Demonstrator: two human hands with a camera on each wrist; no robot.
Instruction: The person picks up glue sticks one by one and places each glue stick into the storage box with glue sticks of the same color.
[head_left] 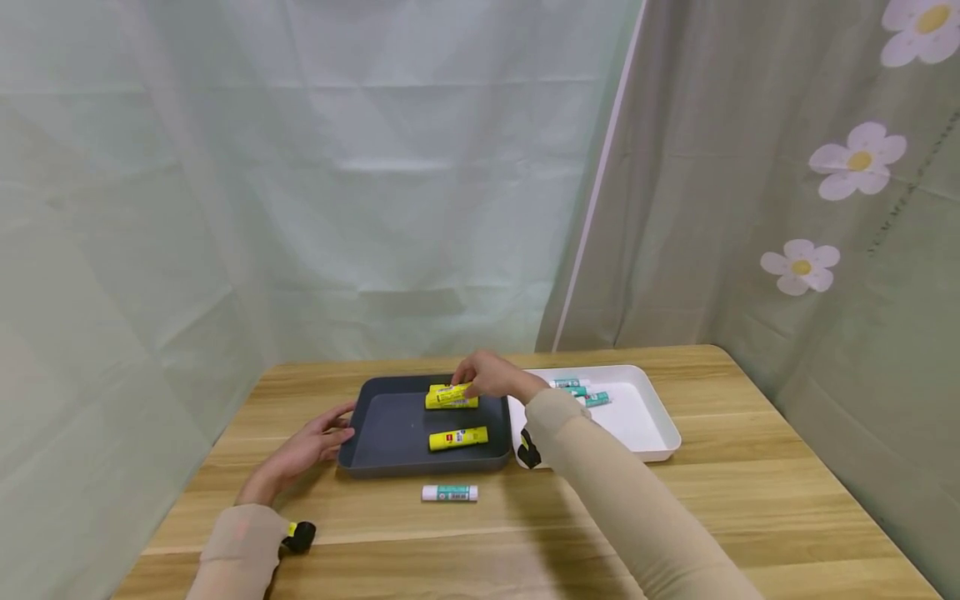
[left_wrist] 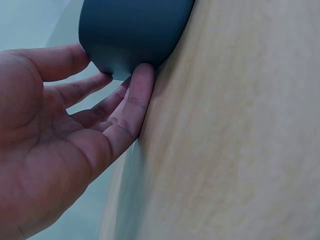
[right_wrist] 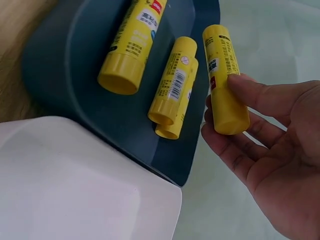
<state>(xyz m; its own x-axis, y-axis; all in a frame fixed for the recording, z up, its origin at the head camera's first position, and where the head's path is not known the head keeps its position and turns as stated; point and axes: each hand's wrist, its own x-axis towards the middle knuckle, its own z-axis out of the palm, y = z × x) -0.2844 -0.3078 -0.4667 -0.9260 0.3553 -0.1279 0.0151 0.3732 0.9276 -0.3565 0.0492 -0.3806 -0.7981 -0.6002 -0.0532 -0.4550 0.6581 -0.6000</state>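
My right hand (head_left: 491, 373) pinches a yellow glue stick (right_wrist: 225, 80) between thumb and fingers, above the back right of the dark grey tray (head_left: 375, 462). In the right wrist view, two yellow glue sticks (right_wrist: 172, 90) lie side by side in that tray, near the held one. Nearer the tray's front lies another yellow glue stick (head_left: 458, 438). My left hand (head_left: 311, 446) touches the tray's left end; in the left wrist view its fingertips (left_wrist: 142, 75) rest against the outer wall, fingers extended.
A white tray (head_left: 660, 433) stands against the dark tray's right side, holding several white-and-teal glue sticks (head_left: 596, 399), partly hidden by the right arm. One white-and-teal glue stick (head_left: 450, 493) lies on the wooden table (head_left: 390, 550) in front. Curtains hang behind the table.
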